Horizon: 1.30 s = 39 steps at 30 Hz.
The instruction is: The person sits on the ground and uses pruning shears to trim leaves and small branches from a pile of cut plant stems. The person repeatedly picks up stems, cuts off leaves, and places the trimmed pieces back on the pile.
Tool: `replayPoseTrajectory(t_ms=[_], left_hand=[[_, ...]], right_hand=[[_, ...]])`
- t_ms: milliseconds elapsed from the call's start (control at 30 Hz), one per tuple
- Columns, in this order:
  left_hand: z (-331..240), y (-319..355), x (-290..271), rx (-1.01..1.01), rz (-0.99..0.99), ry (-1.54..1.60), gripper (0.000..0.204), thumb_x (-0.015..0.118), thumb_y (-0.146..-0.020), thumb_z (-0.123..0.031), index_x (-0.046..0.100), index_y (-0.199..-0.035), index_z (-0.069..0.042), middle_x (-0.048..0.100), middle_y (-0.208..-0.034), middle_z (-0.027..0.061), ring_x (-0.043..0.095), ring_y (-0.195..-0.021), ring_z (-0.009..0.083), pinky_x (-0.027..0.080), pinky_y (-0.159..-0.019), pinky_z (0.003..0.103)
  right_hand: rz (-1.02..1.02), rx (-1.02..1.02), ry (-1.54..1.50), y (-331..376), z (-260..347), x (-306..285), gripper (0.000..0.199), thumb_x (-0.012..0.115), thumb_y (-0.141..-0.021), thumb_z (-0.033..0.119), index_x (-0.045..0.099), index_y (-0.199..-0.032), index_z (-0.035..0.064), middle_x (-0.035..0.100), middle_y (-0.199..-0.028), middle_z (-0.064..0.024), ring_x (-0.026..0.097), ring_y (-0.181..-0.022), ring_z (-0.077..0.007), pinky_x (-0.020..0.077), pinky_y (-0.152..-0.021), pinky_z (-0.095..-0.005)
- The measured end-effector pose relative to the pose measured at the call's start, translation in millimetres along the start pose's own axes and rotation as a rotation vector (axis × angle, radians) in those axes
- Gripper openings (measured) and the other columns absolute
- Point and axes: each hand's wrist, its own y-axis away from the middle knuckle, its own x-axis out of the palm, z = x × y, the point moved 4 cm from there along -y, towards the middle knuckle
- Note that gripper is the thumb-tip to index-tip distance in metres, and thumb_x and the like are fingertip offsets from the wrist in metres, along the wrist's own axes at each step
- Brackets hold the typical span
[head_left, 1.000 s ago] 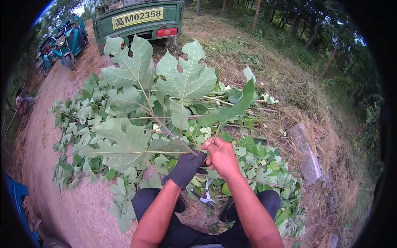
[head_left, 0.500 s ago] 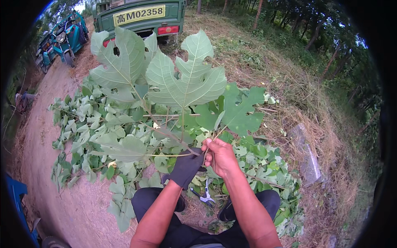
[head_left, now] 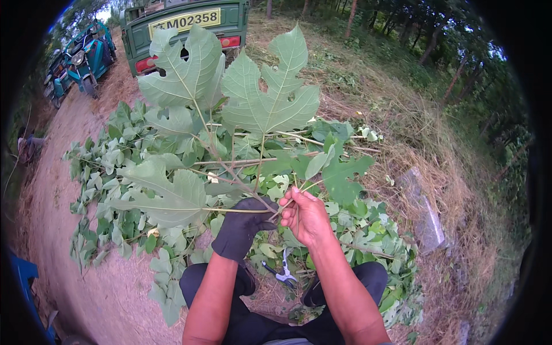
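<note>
The gloved left hand (head_left: 241, 227) has its fingers closed around the lower end of a branch (head_left: 230, 169), whose broad leaves spread ahead of the fingers. Just beside them, the bare right hand (head_left: 307, 215) pinches a leafy side stem (head_left: 345, 175) between thumb and forefinger. Well beyond the fingertips, a yellow number plate (head_left: 184, 21) with dark characters sits on a green truck (head_left: 138, 49). Cut greenery (head_left: 109, 195) covers the dirt ground (head_left: 126, 293) around the hands; pruning shears (head_left: 283, 273) lie below the fingers, toward the person.
</note>
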Motion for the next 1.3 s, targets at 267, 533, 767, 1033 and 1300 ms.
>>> replayPoseTrajectory(t_ms=[267, 533, 767, 1033, 1300], left_hand=[[5, -7, -5, -0.055, 0.031, -0.121, 0.026, 0.058, -0.093, -0.025, 0.062, -0.103, -0.002, 0.065, -0.096, 0.0073, 0.065, -0.091, 0.0189, 0.055, -0.080, 0.035], [21, -14, -12, -0.036, -0.145, -0.111, 0.023, 0.059, -0.093, -0.025, 0.059, -0.098, -0.003, 0.065, -0.093, 0.0077, 0.066, -0.081, 0.0192, 0.056, -0.076, 0.033], [18, -17, -13, -0.026, -0.226, -0.015, 0.020, 0.060, -0.092, -0.024, 0.061, -0.092, -0.004, 0.066, -0.086, 0.0064, 0.066, -0.078, 0.0184, 0.055, -0.069, 0.032], [38, -27, -35, 0.167, -0.148, -0.409, 0.023, 0.058, -0.087, -0.021, 0.064, -0.093, 0.000, 0.060, -0.078, 0.0022, 0.053, -0.065, 0.0108, 0.045, -0.060, 0.026], [23, -18, -10, -0.057, -0.223, -0.089, 0.027, 0.060, -0.091, -0.028, 0.062, -0.092, -0.001, 0.062, -0.083, 0.0040, 0.057, -0.070, 0.0110, 0.049, -0.064, 0.027]], right_hand=[[-0.041, 0.008, 0.034, 6, -12, -2, 0.023, 0.048, -0.102, 0.024, 0.052, -0.096, 0.0024, 0.062, -0.086, -0.0123, 0.062, -0.059, -0.0172, 0.0577, -0.052, -0.0353], [-0.078, -0.078, -0.132, 4, -34, -21, 0.024, 0.045, -0.103, 0.026, 0.053, -0.095, 0.0048, 0.059, -0.075, -0.0061, 0.055, -0.051, -0.0152, 0.0564, -0.051, -0.0352], [-0.066, -0.124, 0.280, 27, -16, 18, 0.017, 0.062, -0.093, 0.017, 0.060, -0.100, 0.0018, 0.057, -0.071, -0.0026, 0.049, -0.048, -0.0094, 0.0465, -0.045, -0.0268], [0.050, -0.316, 0.649, 20, -22, 58, 0.011, 0.066, -0.088, 0.008, 0.066, -0.096, 0.0004, 0.057, -0.071, 0.0031, 0.048, -0.061, -0.0035, 0.0426, -0.056, -0.0229], [-0.085, -0.392, 0.851, 7, -20, 42, 0.019, 0.065, -0.093, 0.017, 0.056, -0.083, 0.0043, 0.054, -0.068, 0.0023, 0.048, -0.059, -0.0055, 0.0414, -0.051, -0.0239]])
